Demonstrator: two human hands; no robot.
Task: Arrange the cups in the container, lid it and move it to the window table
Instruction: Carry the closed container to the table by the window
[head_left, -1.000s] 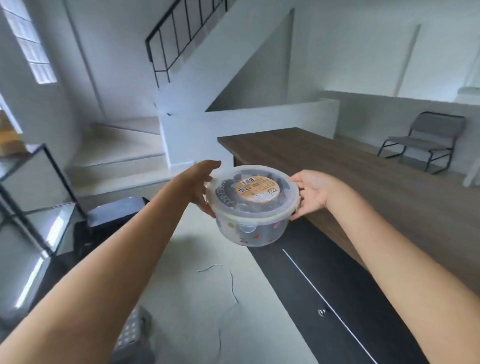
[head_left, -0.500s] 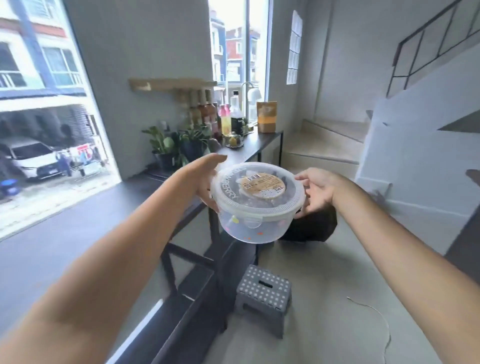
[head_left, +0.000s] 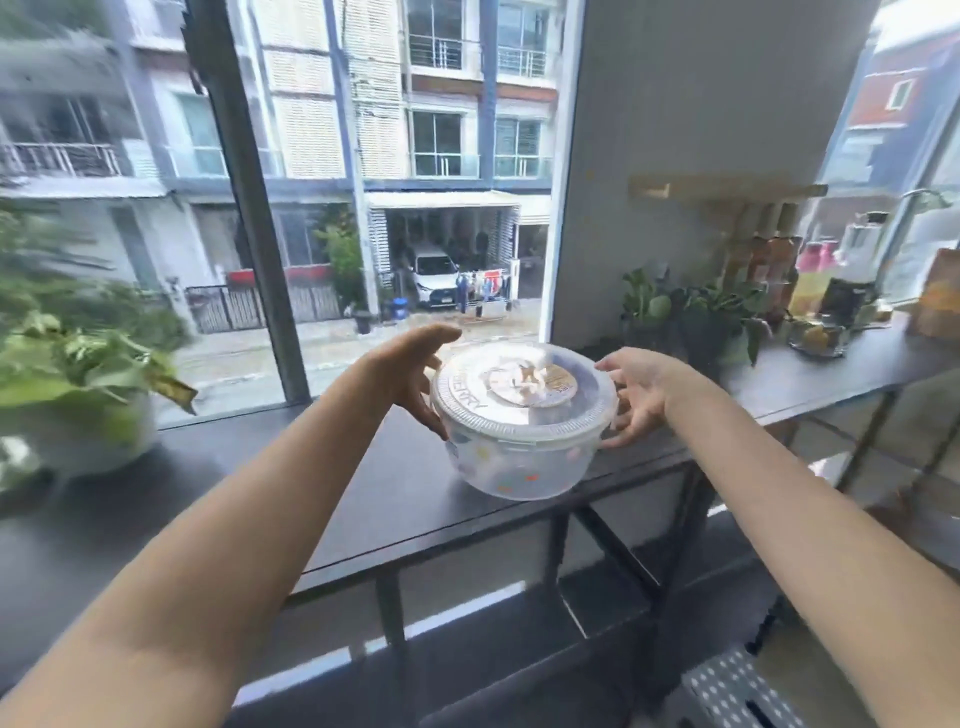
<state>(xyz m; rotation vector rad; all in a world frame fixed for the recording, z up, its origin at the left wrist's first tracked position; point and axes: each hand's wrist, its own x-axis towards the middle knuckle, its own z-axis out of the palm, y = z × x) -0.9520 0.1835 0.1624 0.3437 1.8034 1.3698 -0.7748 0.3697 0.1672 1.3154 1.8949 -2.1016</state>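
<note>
A round clear plastic container (head_left: 519, 467) with a clear lid (head_left: 524, 392) clipped on is held between my two hands, in the air over the front part of the dark window table (head_left: 218, 499). My left hand (head_left: 410, 369) presses its left side, and my right hand (head_left: 639, 395) presses its right side. The lid carries a round tan label. Small coloured shapes show faintly through the wall; the cups inside cannot be made out.
A white pot with a leafy plant (head_left: 78, 395) stands on the table at the left. Dark potted plants (head_left: 691, 317), bottles (head_left: 774, 260) and a glass dish (head_left: 815, 338) crowd the table's right end. A dotted grey stool (head_left: 737, 691) sits on the floor, lower right.
I have turned left from the wooden counter and the stairs to face the window. The container, still held in both hands, now hangs over the dark table by the window.
</note>
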